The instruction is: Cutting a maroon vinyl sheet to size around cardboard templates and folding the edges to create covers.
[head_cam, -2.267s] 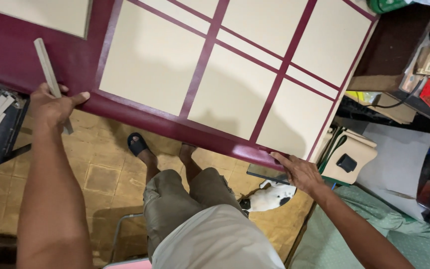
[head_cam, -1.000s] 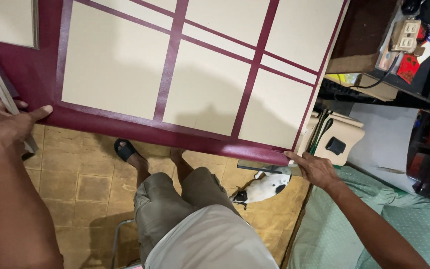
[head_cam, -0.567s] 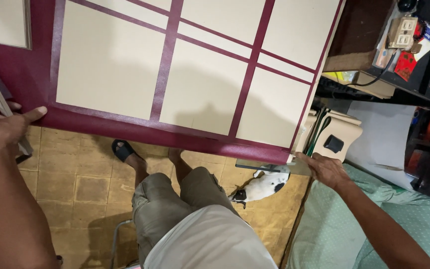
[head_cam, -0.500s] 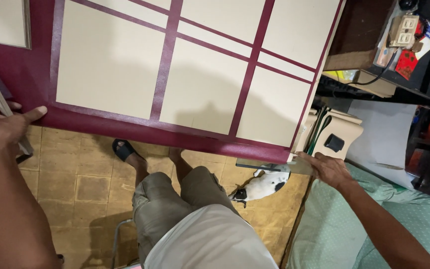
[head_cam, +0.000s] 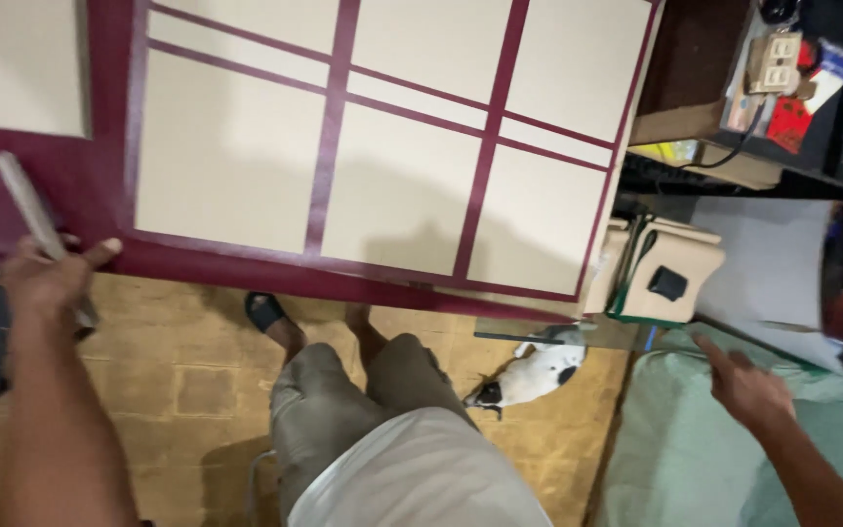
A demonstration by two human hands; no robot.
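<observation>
Panel [head_cam: 343, 166], maroon frame with cream squares, lies flat ahead of my knees; my left hand [head_cam: 46, 278] at its near-left edge, clenched round grey flat bar [head_cam: 36, 220]; right hand [head_cam: 748, 390] released, fingers loose, off panel's right corner, over green cloth [head_cam: 695, 459]; risk I see: one-handed hold lets panel tip or slide toward black-and-white animal [head_cam: 529, 376] on floor below near edge; bar could slip.

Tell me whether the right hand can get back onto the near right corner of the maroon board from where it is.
Probably yes. The right hand hovers open over the green cloth, off the board. Nothing lies between it and that corner; the beige box sits beside the path, not across it.
</observation>
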